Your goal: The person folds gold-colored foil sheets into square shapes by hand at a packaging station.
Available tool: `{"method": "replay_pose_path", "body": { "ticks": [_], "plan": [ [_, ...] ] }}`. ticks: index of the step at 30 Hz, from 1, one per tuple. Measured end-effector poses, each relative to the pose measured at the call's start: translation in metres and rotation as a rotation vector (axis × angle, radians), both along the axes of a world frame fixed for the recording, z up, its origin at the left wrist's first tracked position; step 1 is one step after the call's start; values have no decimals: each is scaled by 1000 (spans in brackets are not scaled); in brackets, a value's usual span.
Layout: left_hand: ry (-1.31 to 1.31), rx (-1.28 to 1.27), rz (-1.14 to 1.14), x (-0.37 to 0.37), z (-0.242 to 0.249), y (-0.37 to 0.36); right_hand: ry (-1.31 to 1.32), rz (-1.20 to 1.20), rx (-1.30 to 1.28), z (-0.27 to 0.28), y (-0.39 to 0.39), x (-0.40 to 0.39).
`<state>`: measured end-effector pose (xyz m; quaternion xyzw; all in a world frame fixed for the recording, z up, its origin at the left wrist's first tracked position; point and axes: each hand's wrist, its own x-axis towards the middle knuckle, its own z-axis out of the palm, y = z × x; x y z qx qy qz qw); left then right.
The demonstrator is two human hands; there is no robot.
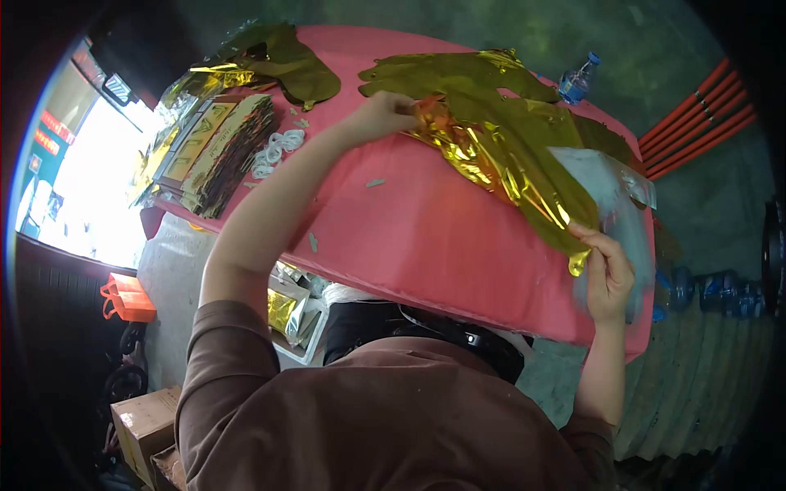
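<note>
A long sheet of shiny gold foil (524,155) stretches diagonally across the right half of the pink-covered table (368,221). My left hand (383,116) pinches its upper left end, near an orange-tinted reflection. At the lower right end, the fingers of my right hand (607,270) grip the foil's edge, with a small corner hanging beside them. More flat gold foil (442,72) lies behind, along the far edge. Clear plastic film (602,184) lies just right of the foil, close to my right hand.
Stacked printed cards (221,147), white cord loops (278,150) and another gold foil piece (303,69) occupy the table's left side. A water bottle (578,79) stands at the far right edge. Red poles (696,119) are beyond it. A bin (307,348) sits below the near edge.
</note>
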<state>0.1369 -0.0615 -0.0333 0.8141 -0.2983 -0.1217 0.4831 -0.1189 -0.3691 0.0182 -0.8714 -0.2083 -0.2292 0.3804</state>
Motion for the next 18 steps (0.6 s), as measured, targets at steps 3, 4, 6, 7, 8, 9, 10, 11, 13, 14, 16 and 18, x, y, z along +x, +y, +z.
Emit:
{"method": "replay_pose_path", "body": {
  "ticks": [3,4,6,7,8,9,10,11,13,14,16,18],
  "plan": [
    [-47,-36,1,-16,20,29,53,-60,70,-9,-5,-12],
    [-45,-29,0,-28,33,36,145,-66,13,-9,-7,-16],
    [405,-3,210,-53,54,49,423,-67,-116,-2,-12,-22],
    [406,2,213,-56,48,58,425,-64,-111,0,-11,-22],
    [481,-57,179,-58,36,69,494,44,14,3,-10,-18],
    [554,-117,144,-60,25,80,560,153,139,4,-8,-14],
    [553,-115,148,-61,17,90,559,157,141,4,-6,-8],
    [634,-51,131,-63,10,100,534,132,230,5,-4,0],
    [721,12,121,-67,6,105,514,112,318,4,7,16],
    [576,130,138,-70,6,105,422,95,195,-1,20,26],
    [423,376,227,-89,25,95,349,111,70,-14,44,46],
    [505,70,70,-77,-4,105,202,277,-122,-26,67,69]
  ]
}}
